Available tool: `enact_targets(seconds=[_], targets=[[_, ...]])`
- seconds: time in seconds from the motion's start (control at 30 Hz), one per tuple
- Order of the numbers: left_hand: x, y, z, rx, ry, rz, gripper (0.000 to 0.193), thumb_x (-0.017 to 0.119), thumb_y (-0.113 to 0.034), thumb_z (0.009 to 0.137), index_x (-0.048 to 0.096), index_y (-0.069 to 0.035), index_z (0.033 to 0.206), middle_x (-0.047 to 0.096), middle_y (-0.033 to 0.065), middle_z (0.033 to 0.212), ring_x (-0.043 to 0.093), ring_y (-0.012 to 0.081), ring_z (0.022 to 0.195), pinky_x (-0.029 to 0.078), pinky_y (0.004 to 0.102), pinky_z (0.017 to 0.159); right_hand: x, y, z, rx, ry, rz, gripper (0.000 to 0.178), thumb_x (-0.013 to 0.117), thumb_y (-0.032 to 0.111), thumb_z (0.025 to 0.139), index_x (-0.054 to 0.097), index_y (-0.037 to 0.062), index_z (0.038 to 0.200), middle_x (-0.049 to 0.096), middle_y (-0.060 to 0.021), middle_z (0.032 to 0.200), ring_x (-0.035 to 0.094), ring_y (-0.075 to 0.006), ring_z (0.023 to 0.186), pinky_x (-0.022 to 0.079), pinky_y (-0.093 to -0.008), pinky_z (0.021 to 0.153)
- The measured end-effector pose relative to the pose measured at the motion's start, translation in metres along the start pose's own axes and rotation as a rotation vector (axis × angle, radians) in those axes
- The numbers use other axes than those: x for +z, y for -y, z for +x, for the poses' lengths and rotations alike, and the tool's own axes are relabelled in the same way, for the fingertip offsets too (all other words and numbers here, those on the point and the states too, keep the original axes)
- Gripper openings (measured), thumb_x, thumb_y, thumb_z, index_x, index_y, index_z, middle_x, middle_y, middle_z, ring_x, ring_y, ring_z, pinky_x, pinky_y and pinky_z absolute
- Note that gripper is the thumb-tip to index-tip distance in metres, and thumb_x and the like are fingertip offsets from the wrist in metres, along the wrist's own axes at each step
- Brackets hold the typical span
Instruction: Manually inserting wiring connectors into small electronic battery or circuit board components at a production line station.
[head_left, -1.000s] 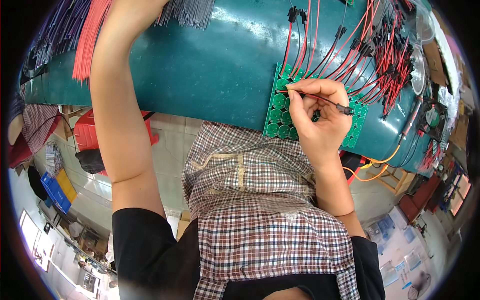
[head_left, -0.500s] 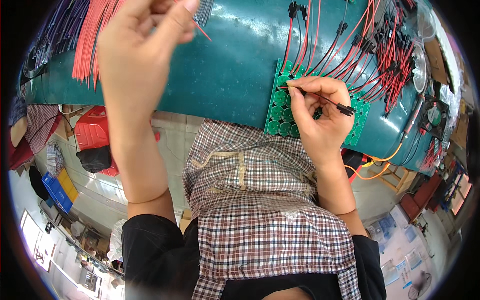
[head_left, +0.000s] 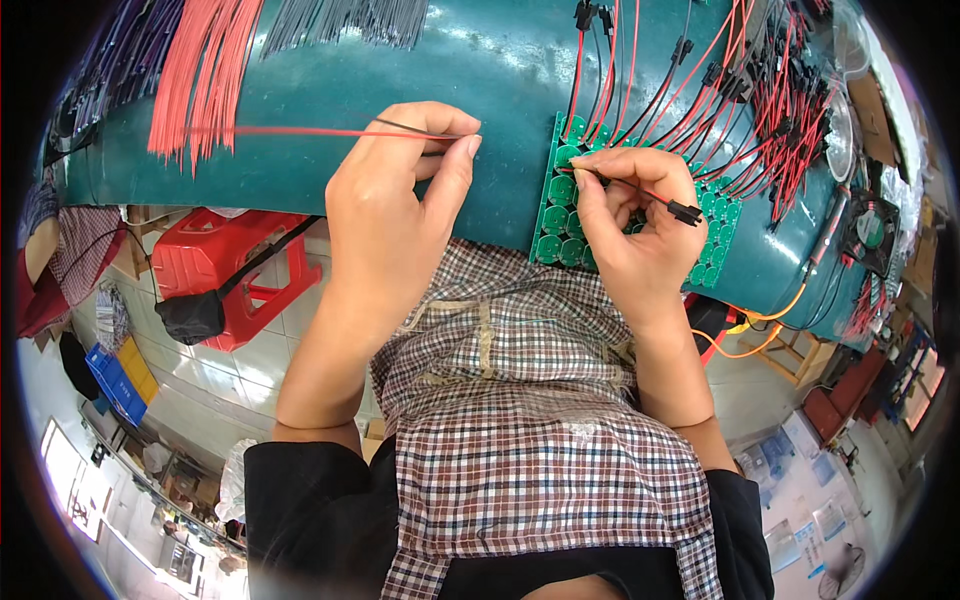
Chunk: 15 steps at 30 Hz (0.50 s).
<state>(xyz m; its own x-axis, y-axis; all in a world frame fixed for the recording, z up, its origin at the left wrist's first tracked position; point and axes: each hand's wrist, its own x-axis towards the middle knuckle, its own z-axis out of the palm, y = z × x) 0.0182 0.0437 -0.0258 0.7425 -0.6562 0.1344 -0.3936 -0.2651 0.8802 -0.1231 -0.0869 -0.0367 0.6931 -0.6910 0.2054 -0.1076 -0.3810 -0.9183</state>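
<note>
While the right hand (head_left: 645, 225) pinches a red-and-black lead (head_left: 650, 195) between thumb and index finger above a green circuit-board panel (head_left: 558, 221), the left hand (head_left: 380, 215) nips 2 loose wires, a red wire (head_left: 300, 131) and a dark wire (head_left: 400, 127), between its thumb tip and index fingertip. The red wire's long axis runs nearly level, leftward from the fingertips across the hand; its far end blurs over the loose ends of a salmon-red wire bundle (head_left: 205, 80). The dark wire slants gently, its visible end toward the upper left. The lead's red tip points left over the panel, and its black plug (head_left: 685, 213) points down to the right. The panel lies flat on the green desk (head_left: 490, 200), its near edge close to the desk's near edge. A strip of green surface separates the left hand from the panel; a broader stretch spreads left of the hand, below the red wire. Past the panel's far side, more leads run toward a tangled pile (head_left: 790, 130) bounding the right
</note>
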Motion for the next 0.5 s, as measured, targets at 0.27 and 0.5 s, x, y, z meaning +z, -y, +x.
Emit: enact_targets(seconds=[0.27, 0.5], targets=[[0.0, -0.004, -0.007, -0.076, -0.019, -0.131, 0.008, 0.069, 0.002, 0.087, 0.068, 0.003, 0.094, 0.069, 0.0087, 0.095, 0.072, 0.0173, 0.079, 0.059, 0.0264, 0.066, 0.005, 0.006, 0.002, -0.144, 0.017, -0.239, 0.028, 0.074, -0.007, 0.076, 0.058, 0.0036, 0.096, 0.065, -0.0023, 0.08, 0.051, -0.0024, 0.048, 0.038, -0.0193, 0.043], [-0.001, -0.011, -0.01, -0.09, 0.102, -0.133, 0.009, 0.062, 0.005, 0.092, 0.063, 0.008, 0.1, 0.07, 0.012, 0.101, 0.072, 0.0205, 0.094, 0.058, 0.0248, 0.078, 0.006, 0.014, 0.008, 0.041, -0.004, -0.147, 0.029, 0.076, -0.006, 0.079, 0.055, -0.0002, 0.099, 0.067, -0.0035, 0.084, 0.048, 0.0002, 0.054, 0.034, -0.0159, 0.045]])
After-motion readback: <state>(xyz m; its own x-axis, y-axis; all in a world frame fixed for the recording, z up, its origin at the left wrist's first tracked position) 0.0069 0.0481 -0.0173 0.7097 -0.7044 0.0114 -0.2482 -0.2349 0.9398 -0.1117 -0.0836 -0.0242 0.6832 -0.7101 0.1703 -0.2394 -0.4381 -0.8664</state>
